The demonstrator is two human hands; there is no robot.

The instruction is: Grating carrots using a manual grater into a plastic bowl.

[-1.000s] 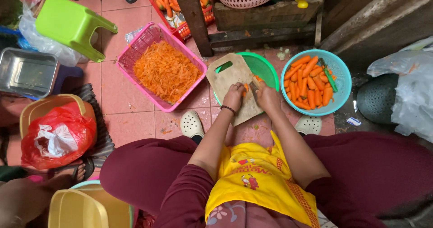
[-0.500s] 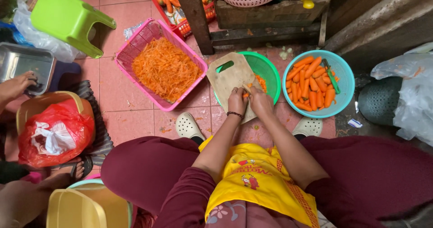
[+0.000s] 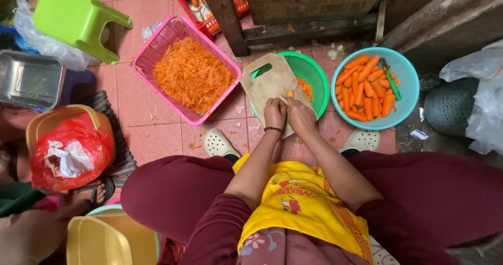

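A carrot piece [image 3: 290,93] is pinched against the wooden cutting board [image 3: 270,81], which is laid over the green bowl [image 3: 313,75]. Since a second ago, both hands have been drawn nearer together: the left hand [image 3: 274,114] is closed on the carrot, while the right hand [image 3: 299,116] is curled; whether a knife is held cannot be told. Shredded carrot fills the pink basket [image 3: 157,44] at left; whole carrots wait in the blue bowl [image 3: 403,68] at right.

The cutting board [image 3: 270,81] lies across the bowl [image 3: 314,76] at twelve o'clock, both hands [image 3: 275,114] [image 3: 299,117] on it around a carrot piece [image 3: 290,93]. The basket of shredded carrot [image 3: 191,76] sits at ten o'clock, the bowl of whole carrots [image 3: 373,89] at two. A stool [image 3: 78,21] stands beyond the basket.
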